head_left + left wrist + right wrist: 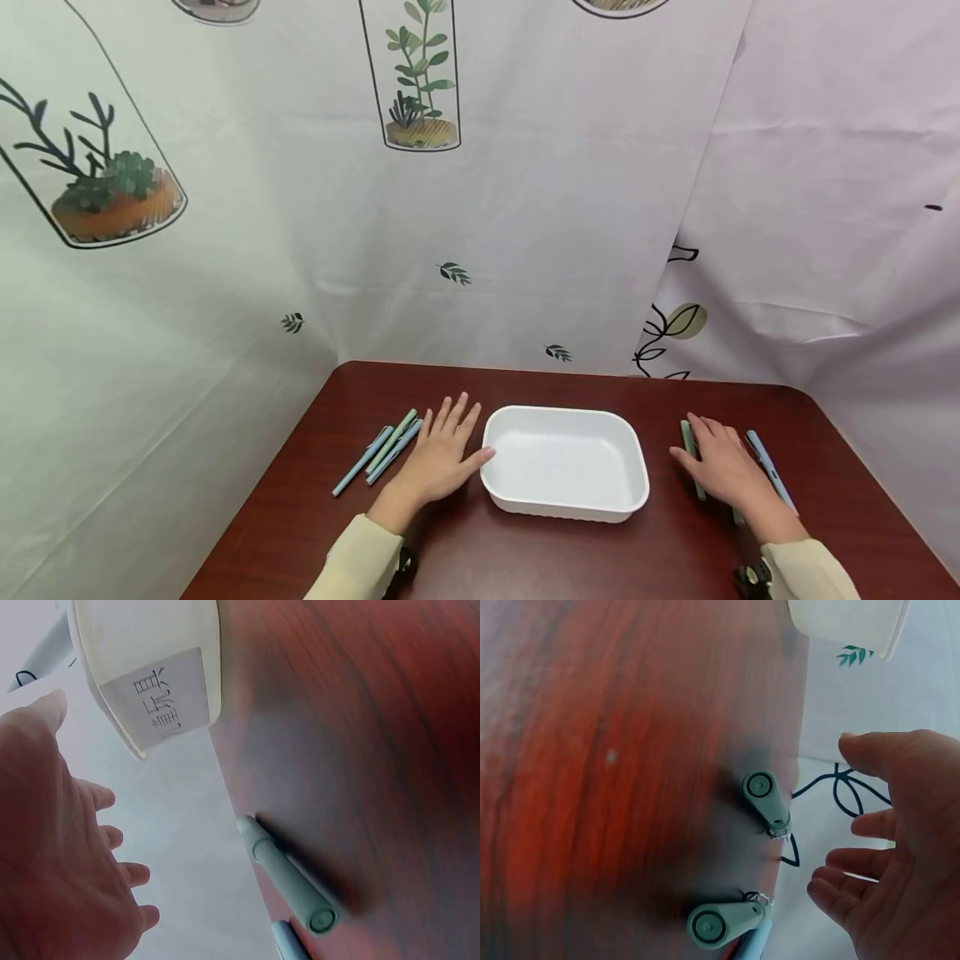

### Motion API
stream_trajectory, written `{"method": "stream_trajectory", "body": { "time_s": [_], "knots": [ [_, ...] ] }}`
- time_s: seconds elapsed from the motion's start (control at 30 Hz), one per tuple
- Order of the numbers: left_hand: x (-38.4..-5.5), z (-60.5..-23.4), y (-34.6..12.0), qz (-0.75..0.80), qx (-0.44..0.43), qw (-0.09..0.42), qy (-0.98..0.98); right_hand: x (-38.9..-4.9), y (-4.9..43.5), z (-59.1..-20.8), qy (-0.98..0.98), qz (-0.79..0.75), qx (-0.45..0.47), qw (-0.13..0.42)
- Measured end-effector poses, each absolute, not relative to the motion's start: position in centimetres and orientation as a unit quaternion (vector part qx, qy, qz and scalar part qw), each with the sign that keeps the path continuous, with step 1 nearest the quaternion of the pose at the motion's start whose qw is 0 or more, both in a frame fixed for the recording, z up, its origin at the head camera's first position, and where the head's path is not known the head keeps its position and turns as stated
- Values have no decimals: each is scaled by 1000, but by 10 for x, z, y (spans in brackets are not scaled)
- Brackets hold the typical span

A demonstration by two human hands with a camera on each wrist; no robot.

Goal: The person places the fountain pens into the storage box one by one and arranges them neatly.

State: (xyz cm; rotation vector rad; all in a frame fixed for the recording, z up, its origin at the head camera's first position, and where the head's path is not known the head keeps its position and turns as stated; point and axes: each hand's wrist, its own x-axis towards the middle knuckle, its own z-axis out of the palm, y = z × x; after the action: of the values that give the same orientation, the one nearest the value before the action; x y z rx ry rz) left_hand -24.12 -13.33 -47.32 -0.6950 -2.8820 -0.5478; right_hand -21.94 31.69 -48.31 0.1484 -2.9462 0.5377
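Note:
A white rectangular plastic box (564,504) stands on the table, with a printed label (161,697) facing the left wrist camera. My left hand (438,462) is spread just left of it, fingers straight and holding nothing. Its thumb is close to the box wall; I cannot tell if they touch. Left of that hand lie a green pen (392,442) and two blue pens (363,461). My right hand (726,467) hovers over other pens, fingers loosely bent and gripping nothing. Near it are two green pens (763,796), one mostly hidden by the hand in the head view, and a blue pen (772,472).
The dark red wooden table (555,558) has rounded far corners. White cloth (525,217) printed with plants and jars hangs behind it and along both sides. Dark wrist cameras (752,577) sit at both cuffs.

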Motion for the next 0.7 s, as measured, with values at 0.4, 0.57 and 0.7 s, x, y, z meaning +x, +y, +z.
{"method": "stream_trajectory", "body": {
  "time_s": [0.4,0.57,0.7],
  "knots": [
    [-241,-479,-119,-188,-247,43,-950,-228,312,-480,-983,173,13,57],
    [-239,-476,-115,-183,-246,32,-951,-231,309,-480,-984,175,2,44],
    [-239,-476,-111,-180,-251,31,-950,-233,309,-480,-983,183,-2,31]
  ]
}}
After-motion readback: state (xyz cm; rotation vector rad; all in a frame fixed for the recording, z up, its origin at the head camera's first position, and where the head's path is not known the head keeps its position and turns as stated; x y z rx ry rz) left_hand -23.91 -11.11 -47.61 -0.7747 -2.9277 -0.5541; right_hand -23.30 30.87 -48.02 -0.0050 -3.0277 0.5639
